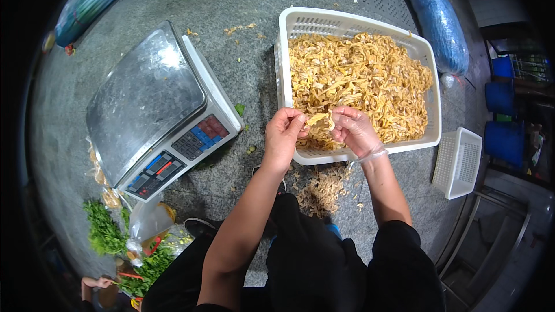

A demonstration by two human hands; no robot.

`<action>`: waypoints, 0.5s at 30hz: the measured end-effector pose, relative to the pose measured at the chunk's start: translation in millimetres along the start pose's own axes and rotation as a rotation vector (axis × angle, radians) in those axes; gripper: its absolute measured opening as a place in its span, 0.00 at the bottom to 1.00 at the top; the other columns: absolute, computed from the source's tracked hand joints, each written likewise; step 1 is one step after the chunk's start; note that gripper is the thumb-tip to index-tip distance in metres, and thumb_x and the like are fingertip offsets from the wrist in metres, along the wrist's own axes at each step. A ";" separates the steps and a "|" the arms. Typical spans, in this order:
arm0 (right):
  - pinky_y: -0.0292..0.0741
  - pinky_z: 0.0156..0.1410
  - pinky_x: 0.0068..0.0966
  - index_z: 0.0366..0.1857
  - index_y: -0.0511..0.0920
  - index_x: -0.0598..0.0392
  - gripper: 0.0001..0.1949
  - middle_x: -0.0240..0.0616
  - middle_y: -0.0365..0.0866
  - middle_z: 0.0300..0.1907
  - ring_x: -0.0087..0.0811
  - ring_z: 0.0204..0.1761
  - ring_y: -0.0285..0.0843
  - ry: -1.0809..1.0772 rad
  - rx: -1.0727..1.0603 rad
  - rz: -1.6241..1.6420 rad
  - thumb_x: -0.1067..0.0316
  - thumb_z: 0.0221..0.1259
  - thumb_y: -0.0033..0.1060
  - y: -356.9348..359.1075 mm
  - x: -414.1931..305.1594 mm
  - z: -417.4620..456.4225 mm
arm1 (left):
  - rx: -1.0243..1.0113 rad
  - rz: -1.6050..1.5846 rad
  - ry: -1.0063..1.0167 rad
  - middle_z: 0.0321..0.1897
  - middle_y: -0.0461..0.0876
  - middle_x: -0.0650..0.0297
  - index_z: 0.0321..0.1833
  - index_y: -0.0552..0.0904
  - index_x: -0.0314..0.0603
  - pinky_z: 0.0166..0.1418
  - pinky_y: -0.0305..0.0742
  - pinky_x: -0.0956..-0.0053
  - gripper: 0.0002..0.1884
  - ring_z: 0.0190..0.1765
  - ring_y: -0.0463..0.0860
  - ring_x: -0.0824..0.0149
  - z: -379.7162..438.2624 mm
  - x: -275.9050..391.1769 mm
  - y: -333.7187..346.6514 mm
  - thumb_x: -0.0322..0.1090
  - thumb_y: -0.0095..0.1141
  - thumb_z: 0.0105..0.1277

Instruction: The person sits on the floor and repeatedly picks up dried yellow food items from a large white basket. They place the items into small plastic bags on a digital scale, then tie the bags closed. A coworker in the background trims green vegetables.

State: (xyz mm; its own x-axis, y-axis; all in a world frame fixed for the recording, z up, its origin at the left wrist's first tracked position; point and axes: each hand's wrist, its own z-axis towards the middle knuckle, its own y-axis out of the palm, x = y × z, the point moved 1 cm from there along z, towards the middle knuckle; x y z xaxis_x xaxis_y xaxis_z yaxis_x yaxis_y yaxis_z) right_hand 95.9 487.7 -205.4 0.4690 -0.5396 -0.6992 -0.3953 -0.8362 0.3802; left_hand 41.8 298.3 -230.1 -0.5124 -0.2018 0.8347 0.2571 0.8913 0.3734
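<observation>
A yellowish, crinkled food strip (318,120) is stretched between my two hands above the near edge of a white perforated plastic basket (288,91). My left hand (284,132), bare, pinches its left end between thumb and fingertips. On my right hand (353,129) is a clear thin glove, and its fingertips grip the right end. Many similar yellow-brown strips (360,78) fill most of the basket. On the floor below the basket's near edge lies a pile of pale brown scraps (323,188).
A digital scale (147,86) with a steel platform stands left. Leafy greens (104,229) and a clear bag (149,221) lie lower left, near another person's hand (103,281). A smaller white basket (457,164) and a blue sack (439,26) are right; another bundle (93,4) lies upper left.
</observation>
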 end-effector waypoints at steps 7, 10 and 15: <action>0.70 0.25 0.20 0.43 0.79 0.57 0.10 0.31 0.78 0.23 0.26 0.23 0.77 0.016 -0.009 0.083 0.64 0.66 0.67 3.4 10.5 -6.1 | -0.177 0.054 0.056 0.38 0.81 0.69 0.59 0.78 0.39 0.47 0.77 0.81 0.15 0.39 0.78 0.77 -7.1 -2.6 14.1 0.25 0.59 0.70; 0.68 0.26 0.18 0.42 0.79 0.56 0.11 0.30 0.77 0.24 0.24 0.22 0.75 -0.003 -0.050 0.045 0.61 0.66 0.69 11.9 12.5 -9.3 | -0.176 0.128 0.089 0.35 0.80 0.70 0.51 0.80 0.38 0.46 0.76 0.81 0.10 0.38 0.77 0.78 -4.2 -10.8 13.8 0.24 0.60 0.69; 0.65 0.24 0.14 0.40 0.81 0.56 0.06 0.28 0.79 0.28 0.18 0.22 0.74 -0.047 0.014 -0.176 0.70 0.64 0.67 9.4 15.9 -8.1 | -0.126 0.161 0.124 0.32 0.80 0.69 0.43 0.80 0.36 0.45 0.76 0.81 0.06 0.36 0.77 0.78 -6.2 -18.3 12.1 0.21 0.61 0.66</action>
State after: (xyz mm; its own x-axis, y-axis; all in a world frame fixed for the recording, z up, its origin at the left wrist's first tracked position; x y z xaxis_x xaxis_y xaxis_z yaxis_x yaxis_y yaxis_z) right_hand 106.1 470.4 -208.1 0.4944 -0.3797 -0.7820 -0.3215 -0.9156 0.2414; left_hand 59.4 310.2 -238.3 -0.3540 -0.1159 0.9280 0.4319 0.8599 0.2722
